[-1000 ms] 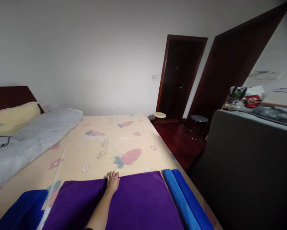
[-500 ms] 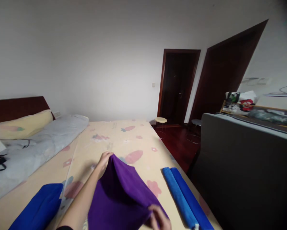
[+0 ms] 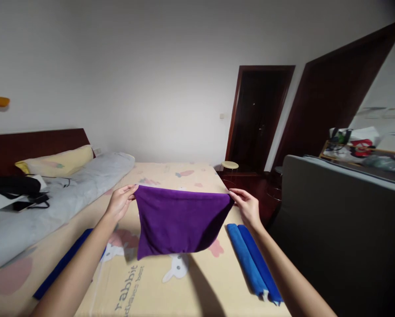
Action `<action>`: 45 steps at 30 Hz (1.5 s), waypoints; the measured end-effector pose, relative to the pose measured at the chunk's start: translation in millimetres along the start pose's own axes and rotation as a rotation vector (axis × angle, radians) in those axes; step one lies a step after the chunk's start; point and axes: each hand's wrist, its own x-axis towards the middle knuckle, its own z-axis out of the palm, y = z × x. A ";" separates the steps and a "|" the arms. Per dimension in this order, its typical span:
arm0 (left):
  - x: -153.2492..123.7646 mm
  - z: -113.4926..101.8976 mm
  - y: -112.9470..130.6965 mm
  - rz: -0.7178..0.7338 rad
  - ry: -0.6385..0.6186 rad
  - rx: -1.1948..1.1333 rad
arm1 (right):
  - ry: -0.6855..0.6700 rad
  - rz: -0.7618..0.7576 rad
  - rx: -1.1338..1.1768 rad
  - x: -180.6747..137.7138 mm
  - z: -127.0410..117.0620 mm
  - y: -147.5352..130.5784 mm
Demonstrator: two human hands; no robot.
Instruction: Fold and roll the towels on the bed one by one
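A purple towel [image 3: 179,222] hangs in the air above the bed, stretched between my two hands. My left hand [image 3: 119,202] pinches its upper left corner. My right hand [image 3: 248,206] pinches its upper right corner. The towel's lower edge floats just above the patterned cream sheet [image 3: 171,281]. A rolled light blue towel [image 3: 252,262] lies on the sheet under my right forearm. A dark blue towel [image 3: 63,264] lies on the sheet beneath my left forearm.
A grey duvet [image 3: 52,198] and a yellow pillow [image 3: 57,163] lie along the dark headboard at the left, with black items [image 3: 15,189] on them. A grey sofa back [image 3: 339,220] stands close on the right. Two stools [image 3: 230,166] stand near an open dark door [image 3: 260,116].
The purple towel lay flat under my left hand, then both hands took its corners and lifted it off the bed. My view has risen and shifted left.
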 end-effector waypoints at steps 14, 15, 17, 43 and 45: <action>-9.3 -7.3 27.6 -0.129 0.066 -0.040 | -0.190 0.055 0.042 19.8 7.7 -20.6; -8.3 -8.4 26.5 -0.121 0.077 -0.032 | -0.193 0.046 0.030 19.4 8.3 -20.6; -6.0 -11.6 23.1 -0.107 0.093 -0.020 | -0.186 0.020 -0.001 19.4 9.6 -19.8; 3.0 -24.3 6.6 0.041 0.006 0.428 | -0.284 0.122 -0.061 42.3 10.0 10.3; 5.3 -27.7 5.5 0.027 -0.012 0.484 | -0.321 0.113 -0.098 42.8 10.9 11.7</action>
